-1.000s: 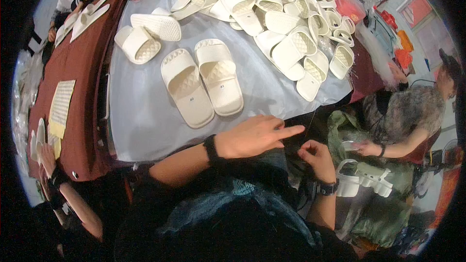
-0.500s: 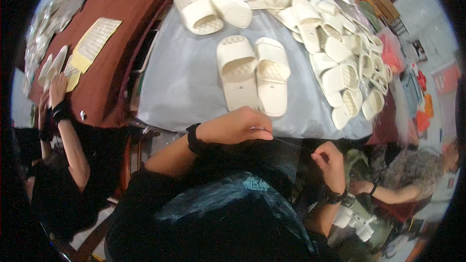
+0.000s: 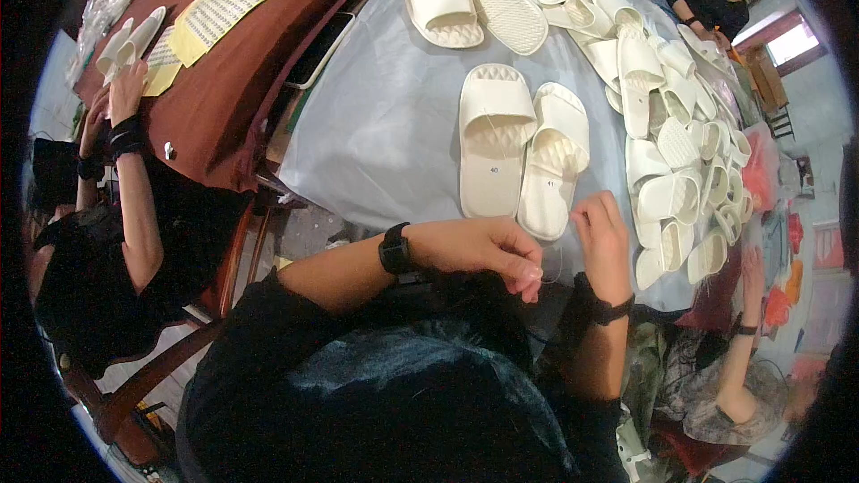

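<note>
Across the top of the view I have the counter, its grey sheet bending toward the rim, with a brown cloth covering its left stretch. My own dark torso fills the lower middle and hides the counter's near edge. On the right, a heap of white slippers runs off toward the edge of the view; I can't count them, and the far ones blur together. A pair of slippers lies side by side on the grey sheet, just beyond my hands, each with a small mark I can't read. A second pair lies further back, one sole up.

To the left, a person in black sits with hands raised over the brown cloth, beside yellow sheets. Another person's arm shows at lower right, mostly cut off.

My left hand, with a black watch on the wrist, has its grip pinched nearly closed at the fingertips. My right hand sits just beside it, fingers curled inward. A fine thread seems to run between them, too thin to be sure, and I can't tell whether either grip really holds it.
</note>
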Tool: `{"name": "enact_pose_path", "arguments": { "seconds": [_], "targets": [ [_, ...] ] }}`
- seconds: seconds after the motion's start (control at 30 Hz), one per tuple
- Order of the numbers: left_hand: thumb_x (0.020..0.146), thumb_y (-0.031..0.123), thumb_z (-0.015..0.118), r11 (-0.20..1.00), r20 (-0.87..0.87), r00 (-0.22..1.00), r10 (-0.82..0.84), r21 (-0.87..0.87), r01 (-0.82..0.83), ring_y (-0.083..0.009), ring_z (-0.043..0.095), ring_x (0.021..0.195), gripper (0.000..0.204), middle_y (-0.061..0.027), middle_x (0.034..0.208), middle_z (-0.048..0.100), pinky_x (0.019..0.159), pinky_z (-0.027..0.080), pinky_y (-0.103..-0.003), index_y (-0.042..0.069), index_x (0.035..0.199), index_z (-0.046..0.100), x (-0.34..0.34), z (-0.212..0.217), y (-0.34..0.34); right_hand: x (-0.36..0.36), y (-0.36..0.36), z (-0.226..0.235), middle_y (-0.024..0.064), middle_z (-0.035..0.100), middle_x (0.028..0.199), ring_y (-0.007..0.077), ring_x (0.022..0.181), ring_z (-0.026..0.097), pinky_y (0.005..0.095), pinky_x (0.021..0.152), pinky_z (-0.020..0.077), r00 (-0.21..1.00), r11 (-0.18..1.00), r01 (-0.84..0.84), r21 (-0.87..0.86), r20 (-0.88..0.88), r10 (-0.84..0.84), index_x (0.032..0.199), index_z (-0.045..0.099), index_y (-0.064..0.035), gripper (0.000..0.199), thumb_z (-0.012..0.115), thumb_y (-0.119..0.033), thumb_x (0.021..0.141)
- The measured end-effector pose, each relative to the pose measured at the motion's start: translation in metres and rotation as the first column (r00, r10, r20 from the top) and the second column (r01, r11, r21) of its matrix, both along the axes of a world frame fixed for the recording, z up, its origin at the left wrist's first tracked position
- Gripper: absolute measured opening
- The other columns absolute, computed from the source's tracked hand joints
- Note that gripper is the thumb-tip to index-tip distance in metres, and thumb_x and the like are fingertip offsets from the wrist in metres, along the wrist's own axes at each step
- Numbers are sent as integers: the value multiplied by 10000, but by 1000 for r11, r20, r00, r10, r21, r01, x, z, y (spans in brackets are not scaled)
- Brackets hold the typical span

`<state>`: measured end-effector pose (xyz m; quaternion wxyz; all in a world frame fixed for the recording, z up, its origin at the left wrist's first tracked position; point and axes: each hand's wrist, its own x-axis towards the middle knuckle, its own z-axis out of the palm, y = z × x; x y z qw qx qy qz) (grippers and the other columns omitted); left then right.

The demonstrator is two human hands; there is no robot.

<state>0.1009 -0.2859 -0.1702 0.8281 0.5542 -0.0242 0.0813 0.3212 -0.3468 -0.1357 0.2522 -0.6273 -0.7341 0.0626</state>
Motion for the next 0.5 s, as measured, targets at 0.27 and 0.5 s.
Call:
{"name": "enact_pose_path", "arguments": {
  "seconds": [0.27, 0.5],
  "targets": [
    [986, 265, 568, 830, 18, 997, -71, -554, 69, -231, 645, 956, 286, -111, 891, 662, 808, 493, -295, 12, 864, 621, 8, 2, -15, -1, 39, -12, 135, 549, 887, 356, 796, 600, 425, 653, 473, 992, 991, -129, 24, 5, 128, 890, 559, -25, 112, 658, -49, 842],
    [990, 245, 558, 846, -53, 998, -35, -533, 2, -250, 646, 986, 286, -119, 884, 656, 818, 507, -308, 28, 806, 587, 15, -7, -6, 3, 48, -24, 121, 539, 887, 336, 803, 596, 413, 653, 491, 965, 973, -226, 54, 149, 215, 922, 560, -44, 144, 659, -59, 818]
  ]
}}
